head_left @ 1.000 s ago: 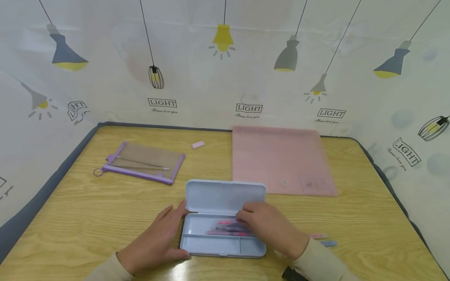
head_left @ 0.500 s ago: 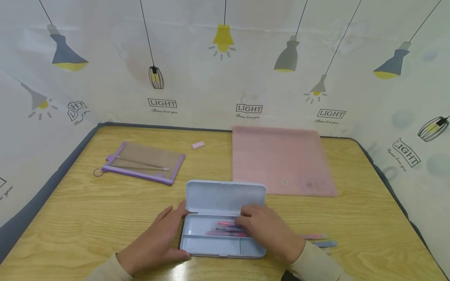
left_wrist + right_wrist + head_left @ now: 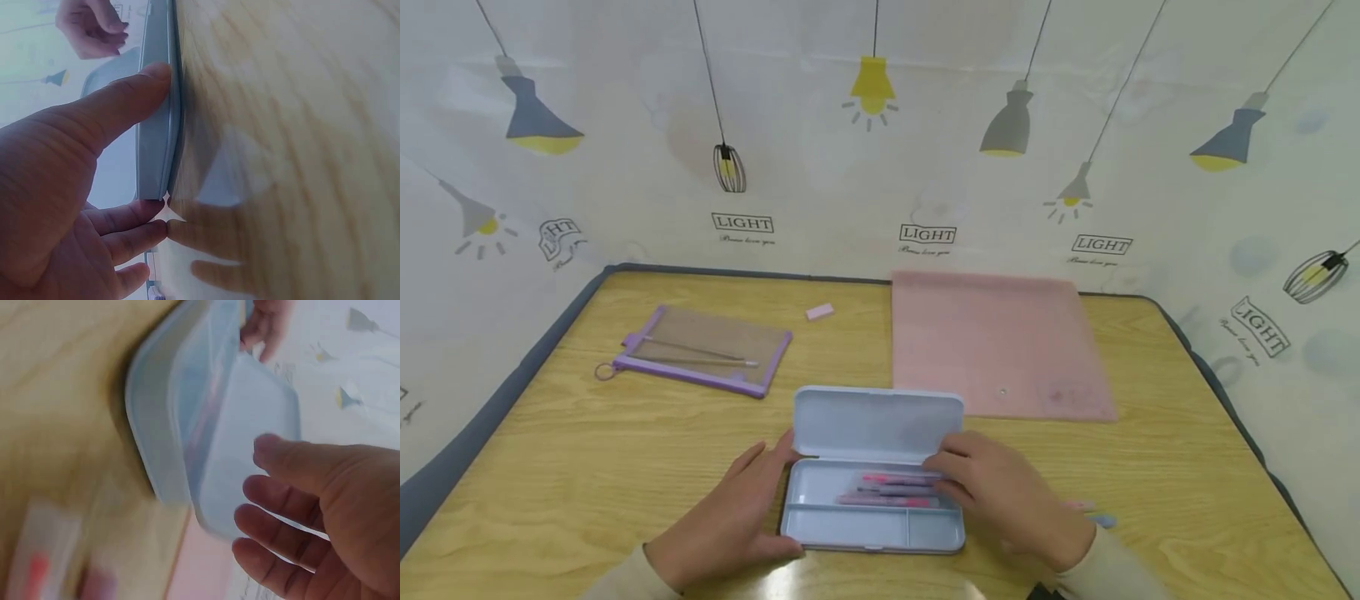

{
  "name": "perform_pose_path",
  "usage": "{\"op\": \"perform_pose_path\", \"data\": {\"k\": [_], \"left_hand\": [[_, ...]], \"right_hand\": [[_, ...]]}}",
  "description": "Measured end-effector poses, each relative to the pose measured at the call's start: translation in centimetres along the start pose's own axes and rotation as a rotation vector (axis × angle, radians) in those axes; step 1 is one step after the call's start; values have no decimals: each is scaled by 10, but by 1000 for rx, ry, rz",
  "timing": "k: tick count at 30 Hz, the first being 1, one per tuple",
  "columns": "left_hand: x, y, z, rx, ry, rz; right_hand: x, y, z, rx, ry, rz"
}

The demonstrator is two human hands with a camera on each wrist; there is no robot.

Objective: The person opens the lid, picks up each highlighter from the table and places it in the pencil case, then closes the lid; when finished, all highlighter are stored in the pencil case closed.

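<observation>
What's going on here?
A person's left hand holds the left end of an open blue pencil case. Their right hand, apparently holding nothing, is at its right end. Pens lie in the far compartment. A purple-edged pouch and pink folder lie farther back.

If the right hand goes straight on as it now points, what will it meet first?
The right hand would probably meet the open lid, though depth is unclear and the pens may come sooner.
</observation>
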State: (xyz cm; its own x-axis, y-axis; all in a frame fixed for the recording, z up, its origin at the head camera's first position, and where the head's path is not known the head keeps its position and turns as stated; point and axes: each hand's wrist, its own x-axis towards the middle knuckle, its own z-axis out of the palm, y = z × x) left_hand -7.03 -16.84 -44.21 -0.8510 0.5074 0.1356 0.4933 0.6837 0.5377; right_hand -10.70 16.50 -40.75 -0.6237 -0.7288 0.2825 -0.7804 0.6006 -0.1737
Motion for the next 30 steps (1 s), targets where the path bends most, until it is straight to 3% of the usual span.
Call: {"op": "perform_pose_path", "data": {"k": [9, 21, 25, 30], "left_hand": [[-2, 1, 0, 6, 3, 12], [0, 1, -1, -1, -13, -5], [0, 1, -1, -11, -18, -8], [1, 2, -2, -20, -19, -9]], "right_hand": [[-42, 32, -27, 18, -65, 112], [-89, 62, -46, 14, -234, 376], [-96, 68, -46, 46, -252, 385], [-102, 73, -38, 60, -222, 339]]}}
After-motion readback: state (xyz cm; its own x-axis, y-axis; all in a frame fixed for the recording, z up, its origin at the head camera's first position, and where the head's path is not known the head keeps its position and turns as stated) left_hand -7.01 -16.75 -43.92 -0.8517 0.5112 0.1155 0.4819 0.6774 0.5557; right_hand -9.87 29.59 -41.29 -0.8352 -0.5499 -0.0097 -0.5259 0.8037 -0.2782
